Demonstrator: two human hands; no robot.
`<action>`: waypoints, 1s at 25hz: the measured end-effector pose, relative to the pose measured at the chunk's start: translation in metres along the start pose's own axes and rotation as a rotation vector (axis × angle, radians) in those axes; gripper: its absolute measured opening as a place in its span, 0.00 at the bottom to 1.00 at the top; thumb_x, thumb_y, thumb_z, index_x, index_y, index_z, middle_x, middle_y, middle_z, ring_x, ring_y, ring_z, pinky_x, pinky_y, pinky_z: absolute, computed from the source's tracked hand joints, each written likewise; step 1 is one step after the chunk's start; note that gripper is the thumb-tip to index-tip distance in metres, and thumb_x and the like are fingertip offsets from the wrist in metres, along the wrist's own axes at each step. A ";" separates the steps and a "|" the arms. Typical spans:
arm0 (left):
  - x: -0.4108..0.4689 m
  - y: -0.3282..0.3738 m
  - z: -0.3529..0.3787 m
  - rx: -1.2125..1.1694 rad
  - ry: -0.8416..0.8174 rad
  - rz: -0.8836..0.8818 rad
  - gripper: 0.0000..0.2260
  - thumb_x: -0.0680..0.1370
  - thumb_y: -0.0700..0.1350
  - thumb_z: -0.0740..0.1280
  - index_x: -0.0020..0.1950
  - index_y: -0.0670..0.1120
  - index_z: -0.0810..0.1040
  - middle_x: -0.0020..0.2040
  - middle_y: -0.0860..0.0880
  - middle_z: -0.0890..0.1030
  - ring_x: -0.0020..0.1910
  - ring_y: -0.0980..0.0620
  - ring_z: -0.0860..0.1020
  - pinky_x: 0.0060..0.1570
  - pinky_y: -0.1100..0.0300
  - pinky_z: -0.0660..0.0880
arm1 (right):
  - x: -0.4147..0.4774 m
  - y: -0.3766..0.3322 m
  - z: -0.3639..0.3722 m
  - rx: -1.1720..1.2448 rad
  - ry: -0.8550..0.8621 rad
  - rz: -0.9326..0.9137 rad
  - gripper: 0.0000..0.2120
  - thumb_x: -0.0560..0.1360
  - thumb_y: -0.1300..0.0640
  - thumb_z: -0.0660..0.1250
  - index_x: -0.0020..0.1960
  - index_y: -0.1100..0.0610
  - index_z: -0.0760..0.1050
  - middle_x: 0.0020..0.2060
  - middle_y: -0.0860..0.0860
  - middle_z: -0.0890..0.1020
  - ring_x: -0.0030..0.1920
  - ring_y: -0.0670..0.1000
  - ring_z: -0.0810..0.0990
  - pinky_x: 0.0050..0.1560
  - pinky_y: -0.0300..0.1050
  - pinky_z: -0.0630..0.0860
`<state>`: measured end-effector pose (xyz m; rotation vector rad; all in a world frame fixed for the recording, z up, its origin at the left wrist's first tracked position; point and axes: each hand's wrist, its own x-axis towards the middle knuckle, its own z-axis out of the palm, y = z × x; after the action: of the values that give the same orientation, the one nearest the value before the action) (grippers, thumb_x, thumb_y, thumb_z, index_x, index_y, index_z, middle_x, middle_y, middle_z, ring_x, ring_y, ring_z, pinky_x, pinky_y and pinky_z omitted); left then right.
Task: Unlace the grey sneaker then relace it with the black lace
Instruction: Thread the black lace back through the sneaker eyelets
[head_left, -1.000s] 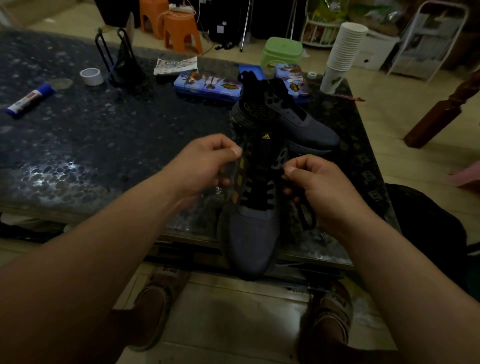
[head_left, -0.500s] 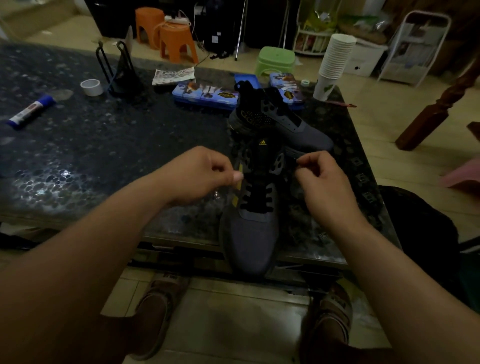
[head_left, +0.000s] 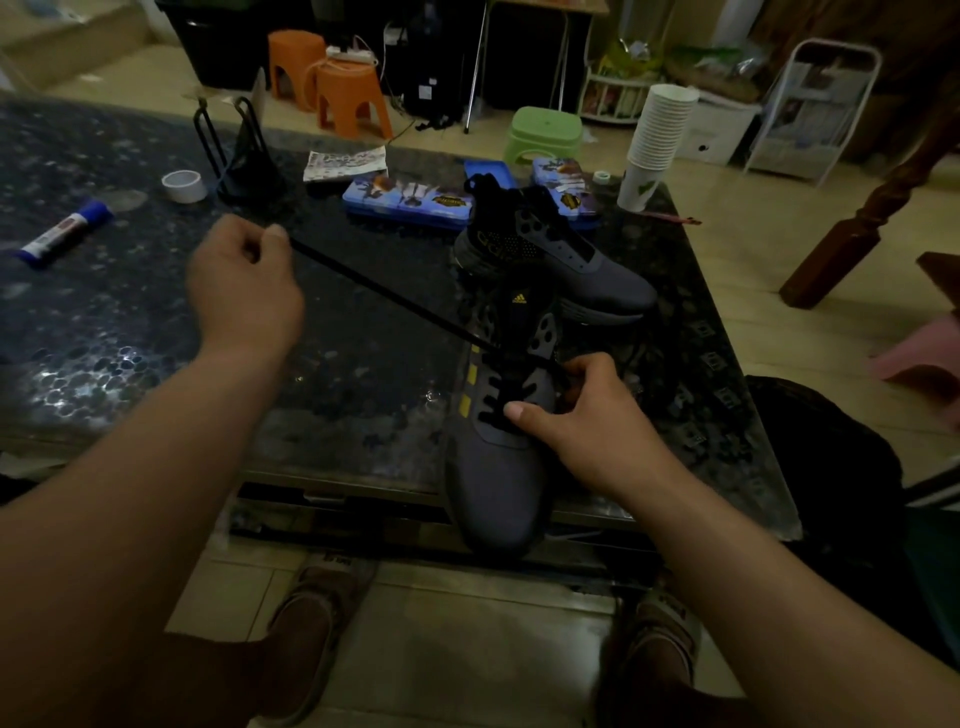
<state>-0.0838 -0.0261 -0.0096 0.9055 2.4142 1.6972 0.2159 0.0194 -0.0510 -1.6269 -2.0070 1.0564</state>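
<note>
Grey sneaker (head_left: 498, 467) steadied by right hand (head_left: 587, 421); left hand (head_left: 244, 286) pinches taut black lace (head_left: 384, 296).

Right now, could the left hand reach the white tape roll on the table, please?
Probably yes: the tape roll lies just beyond the left hand with nothing standing between them, though that hand pinches the black lace.

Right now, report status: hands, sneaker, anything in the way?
Left hand pinches black lace, taut toward the left. Right hand grips grey sneaker at its eyelets. Second sneaker lies right behind.
</note>
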 end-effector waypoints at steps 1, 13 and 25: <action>0.000 -0.003 0.001 0.011 -0.006 -0.007 0.11 0.84 0.50 0.64 0.45 0.46 0.75 0.36 0.51 0.72 0.41 0.53 0.71 0.39 0.57 0.64 | 0.000 -0.001 -0.001 -0.007 -0.016 0.003 0.43 0.68 0.34 0.77 0.72 0.51 0.63 0.69 0.50 0.73 0.65 0.51 0.76 0.63 0.54 0.78; -0.051 0.087 -0.002 0.007 -0.764 0.667 0.04 0.84 0.47 0.67 0.51 0.49 0.81 0.42 0.55 0.81 0.41 0.60 0.78 0.42 0.64 0.74 | 0.003 -0.115 -0.054 0.219 -0.262 -0.512 0.25 0.80 0.59 0.67 0.75 0.53 0.66 0.54 0.49 0.83 0.52 0.46 0.85 0.56 0.49 0.81; -0.040 0.077 0.007 0.081 -0.768 0.641 0.14 0.82 0.53 0.67 0.45 0.44 0.77 0.35 0.49 0.74 0.32 0.57 0.69 0.32 0.67 0.65 | 0.011 -0.079 -0.082 0.439 -0.404 -0.261 0.14 0.75 0.47 0.70 0.53 0.57 0.81 0.39 0.53 0.80 0.35 0.50 0.77 0.36 0.46 0.77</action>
<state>-0.0154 -0.0225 0.0435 2.0341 1.7608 1.0215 0.2147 0.0519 0.0588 -0.9566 -1.9563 1.6734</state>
